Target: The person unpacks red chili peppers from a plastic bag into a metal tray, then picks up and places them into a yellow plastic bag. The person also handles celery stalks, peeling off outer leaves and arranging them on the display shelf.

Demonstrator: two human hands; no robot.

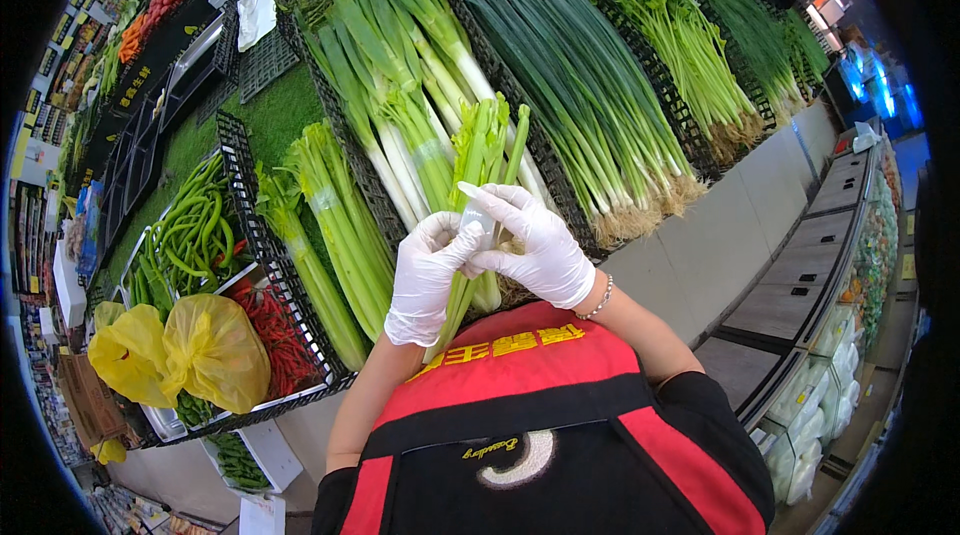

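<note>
Both my hands wear white disposable gloves and meet in front of my red and black apron [510, 370]. Between them is an upright celery stalk bunch [480, 148] with a clear tape band [475, 220] around its middle. My left hand [435, 265] grips the band from the left, thumb and fingertips pinched on it. From the right, my right hand [536, 242] closes thumb and fingers around the same bunch at the band. Its lower stalks are partly hidden by the gloves. Just behind stands another taped celery bunch [424, 137].
Leeks [375, 47] fill a black crate beyond my hands. Long green onions [570, 84] lie to their right. More taped celery [330, 212] rests at left, beside a black crate with green peppers [191, 235], red chillies [274, 332] and yellow plastic bags [214, 351]. Cabinets [795, 265] stand at right.
</note>
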